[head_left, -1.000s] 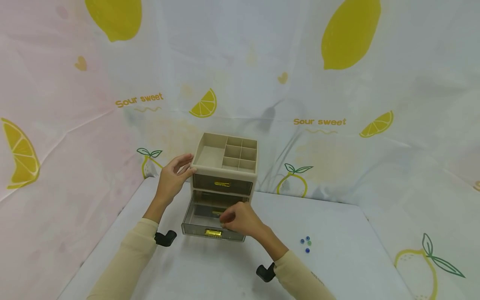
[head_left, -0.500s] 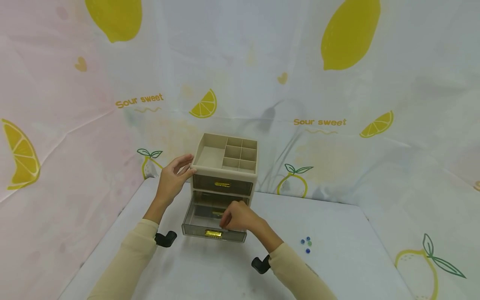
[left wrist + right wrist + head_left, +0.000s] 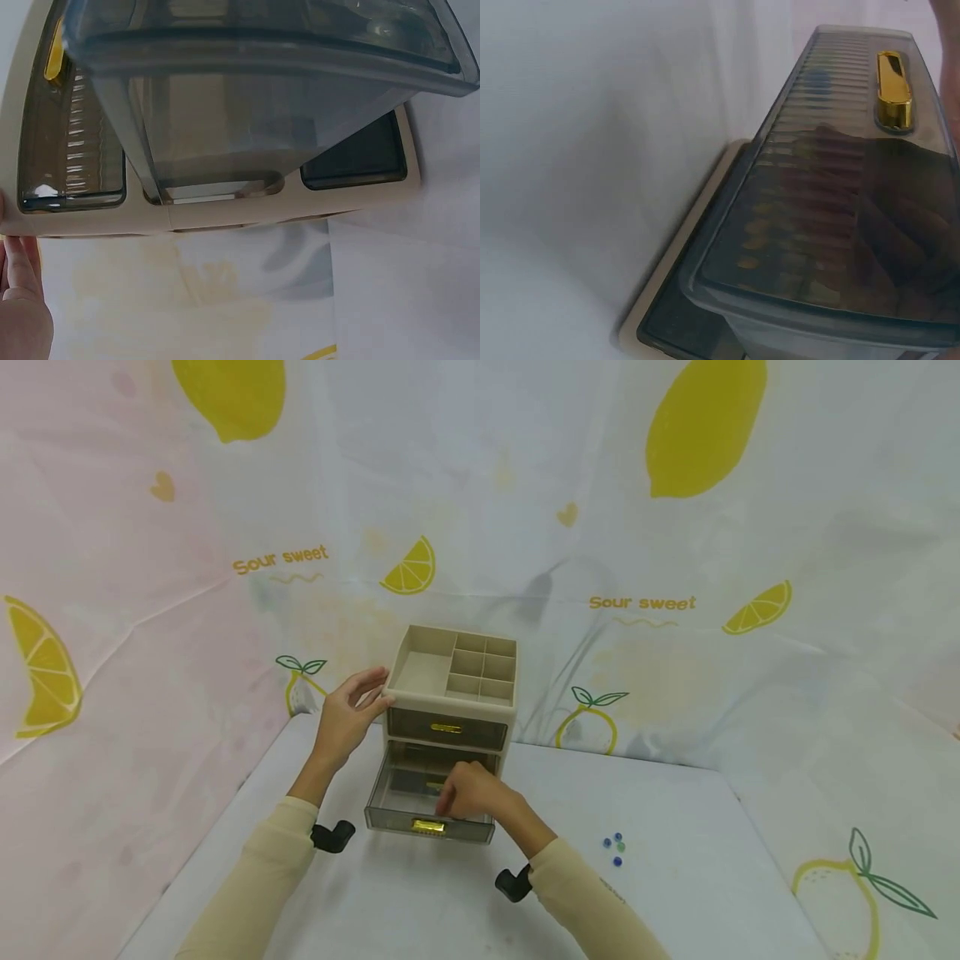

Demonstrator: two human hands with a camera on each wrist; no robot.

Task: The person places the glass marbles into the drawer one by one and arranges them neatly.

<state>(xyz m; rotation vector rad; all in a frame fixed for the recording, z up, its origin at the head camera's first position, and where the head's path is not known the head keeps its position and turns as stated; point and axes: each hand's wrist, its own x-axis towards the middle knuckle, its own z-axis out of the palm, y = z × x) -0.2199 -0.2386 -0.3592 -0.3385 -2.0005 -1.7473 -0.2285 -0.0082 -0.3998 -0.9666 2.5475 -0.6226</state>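
Observation:
A beige desktop organizer [image 3: 452, 703] stands on the table, its top tray split into compartments. Below the closed upper drawer [image 3: 480, 734], a smoky see-through drawer [image 3: 386, 819] is pulled out; its gold handle [image 3: 894, 90] shows in the right wrist view. My left hand [image 3: 347, 718] rests its fairly straight fingers and thumb against the organizer's upper left side. My right hand [image 3: 478, 792] reaches over the drawer's right side with curled fingers pointing down inside. The fingertips are hidden behind the drawer front. A blurry blue spot [image 3: 817, 79] shows through that front; whether the fingers hold it is unclear.
Several small marbles lie to the right on the white table [image 3: 675, 827], among them a dark blue one [image 3: 618, 862] and a green one [image 3: 621, 847]. A lemon-print cloth [image 3: 480, 527] hangs behind and at the sides. Each wrist wears a black camera mount [image 3: 333, 837].
My right hand has shifted slightly left and deeper into the pulled-out drawer, its forearm following. The left hand, organizer and table marbles have stayed in place.

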